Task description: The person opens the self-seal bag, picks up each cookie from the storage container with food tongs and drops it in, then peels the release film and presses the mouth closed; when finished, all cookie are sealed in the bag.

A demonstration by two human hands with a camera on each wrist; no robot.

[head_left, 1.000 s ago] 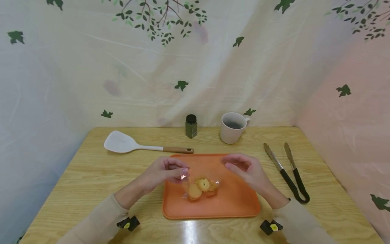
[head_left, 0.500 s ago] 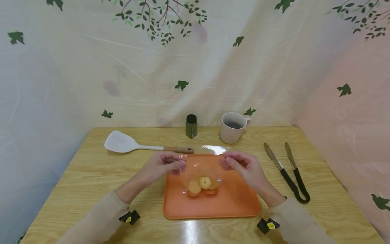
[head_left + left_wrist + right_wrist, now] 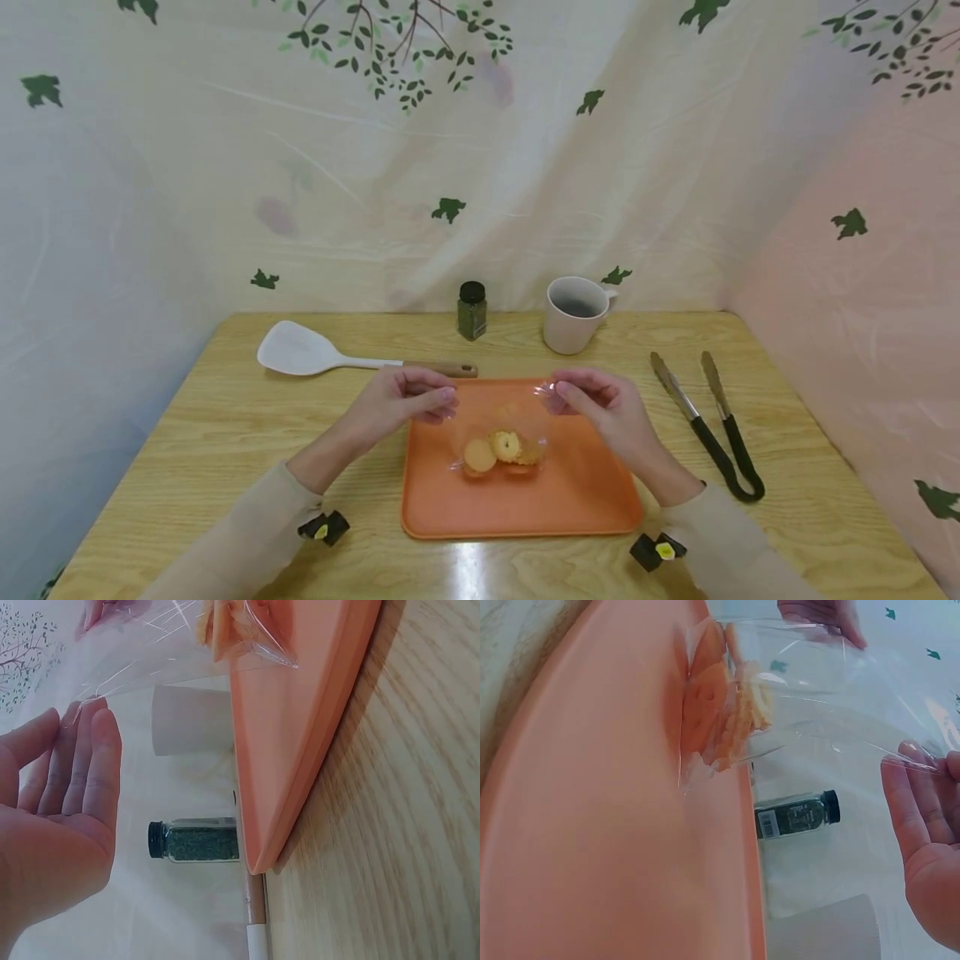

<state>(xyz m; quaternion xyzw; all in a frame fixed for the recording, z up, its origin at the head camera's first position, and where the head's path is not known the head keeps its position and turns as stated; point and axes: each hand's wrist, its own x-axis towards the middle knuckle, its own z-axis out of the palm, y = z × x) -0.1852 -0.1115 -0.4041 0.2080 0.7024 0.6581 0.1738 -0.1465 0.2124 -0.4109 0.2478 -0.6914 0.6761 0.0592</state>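
Note:
A clear plastic bag (image 3: 817, 705) with several cookies (image 3: 506, 447) at its bottom hangs stretched between my hands. My left hand (image 3: 401, 402) pinches one upper corner between thumb and fingertips. At the opposite upper corner, the thumb and fingers of my right hand (image 3: 603, 407) pinch the film. Below is an orange tray (image 3: 517, 517); the cookies sit low over its middle. In the right wrist view, round smooth cookies and a ridged one (image 3: 739, 724) show through the plastic.
Behind the tray stand a green spice jar (image 3: 472, 312) with a black lid and a white mug (image 3: 572, 321). A white spatula (image 3: 300, 350) with a wooden handle lies back left. Black-handled tongs (image 3: 712, 442) rest right of the tray.
My right hand, apart from the bag a second ago, took hold of its upper corner. Both hands rose slightly, and the bag now hangs drawn out between them.

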